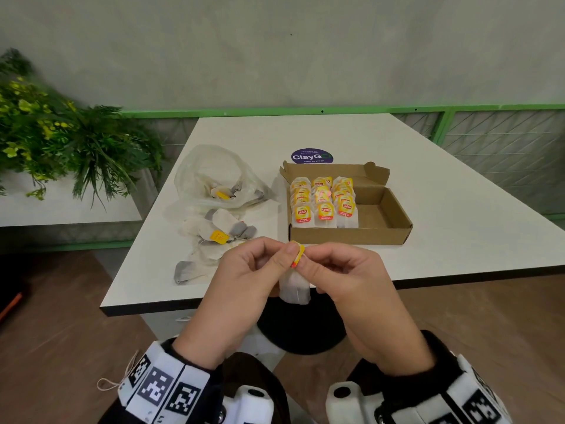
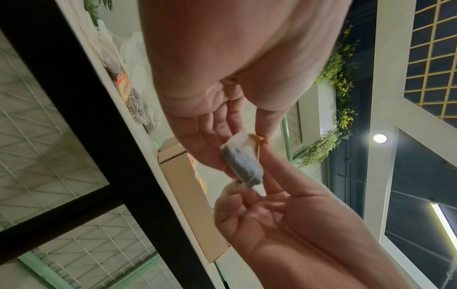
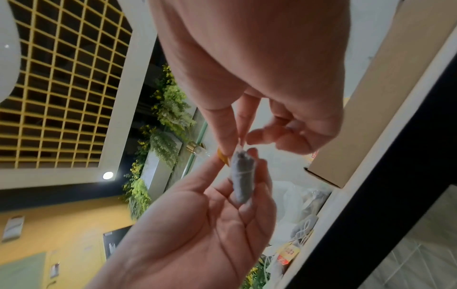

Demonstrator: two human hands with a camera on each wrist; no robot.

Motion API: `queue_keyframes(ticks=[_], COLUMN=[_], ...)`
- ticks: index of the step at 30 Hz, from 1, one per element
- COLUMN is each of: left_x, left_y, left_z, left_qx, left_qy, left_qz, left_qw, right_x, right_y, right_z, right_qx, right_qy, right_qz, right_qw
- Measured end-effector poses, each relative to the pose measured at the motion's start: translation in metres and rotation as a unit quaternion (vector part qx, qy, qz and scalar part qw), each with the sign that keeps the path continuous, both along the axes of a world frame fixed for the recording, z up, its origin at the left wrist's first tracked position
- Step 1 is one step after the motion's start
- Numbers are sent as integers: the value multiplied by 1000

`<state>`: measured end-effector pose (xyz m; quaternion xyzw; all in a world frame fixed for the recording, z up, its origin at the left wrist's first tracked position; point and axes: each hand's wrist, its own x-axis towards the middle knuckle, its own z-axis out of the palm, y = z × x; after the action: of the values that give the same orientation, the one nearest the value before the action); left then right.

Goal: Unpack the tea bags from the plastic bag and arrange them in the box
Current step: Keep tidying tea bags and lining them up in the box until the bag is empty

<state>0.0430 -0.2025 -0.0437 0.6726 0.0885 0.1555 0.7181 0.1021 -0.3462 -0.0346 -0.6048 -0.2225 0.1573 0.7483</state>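
Yellow tag (image 1: 298, 254) pinched between left hand (image 1: 249, 272) and right hand (image 1: 342, 275); tea bag (image 1: 295, 287) hung long-axis down.
Box (image 1: 383, 235) lies just far of the grip, free space at its right.

We cannot count the tea bags in the clear plastic bag (image 1: 214, 175); its film blurs them. Our fingers (image 1: 287, 255) hide most of the yellow tag (image 1: 300, 254). The box's (image 1: 379, 209) rows overlap, hiding rear bags.
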Motion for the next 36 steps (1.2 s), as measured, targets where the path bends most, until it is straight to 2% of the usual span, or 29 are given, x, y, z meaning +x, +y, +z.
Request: queue_keyframes(ticks=[3,7,9,14,18,21,26,32,36], left_x=[0,1,0,-1,-6,-9,-8,-12,-13], left_y=[0,4,6,8,6,4,7,8,5], left_z=[-3,-3,-2,-1,0,-3,-7,-10,-16], left_qx=[-17,-19,-22,-10,-32,-27,-28,65,52], left_qy=[-11,-29,-32,-40,-49,-54,-70,-101,-113], left_qz=[16,26,18,11,-9,-34,-5,19,16], left_qw=[1000,999,999,999,998,998,997,993,992], right_x=[-1,2,4,7,9,10,11,11,12], right_y=[2,0,-1,-5,-3,-3,-5,-8,-10], right_z=[-1,3,7,10,11,14,18,20,22], right_qx=[-14,15,22,-23,-28,-20,-38,-43,-18], right_qy=[0,114,138,98,90,116,139,150,170], right_qz=[-16,18,45,69,15,-9,-12,-3,15], right_qw=[1000,993,989,993,995,993,989,988,985])
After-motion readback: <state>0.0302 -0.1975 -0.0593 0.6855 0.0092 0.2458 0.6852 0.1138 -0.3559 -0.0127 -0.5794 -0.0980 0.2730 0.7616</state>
